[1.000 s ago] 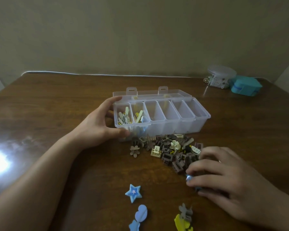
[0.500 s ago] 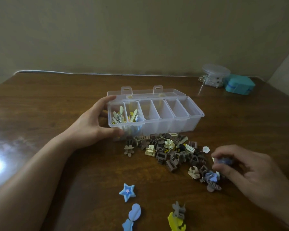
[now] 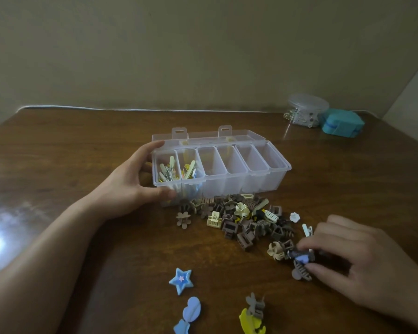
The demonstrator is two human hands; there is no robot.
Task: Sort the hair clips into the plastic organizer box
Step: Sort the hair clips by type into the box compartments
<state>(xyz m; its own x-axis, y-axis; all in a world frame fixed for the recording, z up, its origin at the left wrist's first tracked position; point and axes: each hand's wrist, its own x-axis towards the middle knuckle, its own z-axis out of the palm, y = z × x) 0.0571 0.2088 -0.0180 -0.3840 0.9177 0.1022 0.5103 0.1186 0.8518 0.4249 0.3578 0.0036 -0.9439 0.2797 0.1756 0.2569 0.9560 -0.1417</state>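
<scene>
A clear plastic organizer box with its lid open stands mid-table. Its two leftmost compartments hold snap clips; the others look empty. My left hand grips the box's left end, thumb on the front wall. A pile of small brown, beige and cream claw clips lies just in front of the box. At the pile's right edge my right hand pinches a small blue clip between fingertips and thumb, low over the table.
A blue star clip, a blue heart-shaped clip and a yellow clip with a grey claw clip lie near the front edge. A clear round jar and a teal case sit at the back right.
My right hand moved right off the pile, then came back down to its right edge, fingers closing on a blue clip. The left hand stayed on the box.
</scene>
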